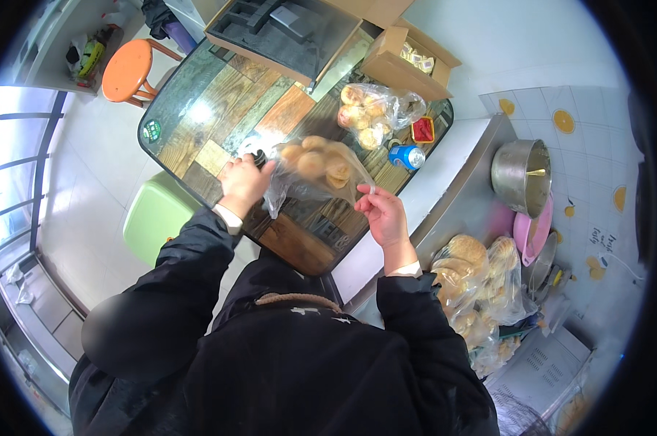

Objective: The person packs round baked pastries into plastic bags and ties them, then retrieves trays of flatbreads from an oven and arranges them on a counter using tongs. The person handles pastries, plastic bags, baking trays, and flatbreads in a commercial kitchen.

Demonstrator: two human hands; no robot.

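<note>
A clear plastic bag [317,163] with several round, pale-brown baked buns lies on the wood-patterned table [224,114]. At the bag's right edge, my right hand [381,210] pinches the thin plastic between thumb and fingers. My left hand [245,180] is at the bag's left side, thumb and fingers around a small dark object [259,158] whose kind I cannot tell; whether it also grips the plastic is unclear. Beyond, a second clear bag of round buns [366,111] rests near a blue drink can [407,157] and a small yellow-rimmed container with red contents [422,129].
At the table's far side stand an open box with dark foam [268,38] and a cardboard box [410,65] with small packets. An orange stool [126,71] and a light-green stool [156,218] stand left. On the right are a metal pot [516,174], a pink basin [533,234] and bagged flatbreads [462,261].
</note>
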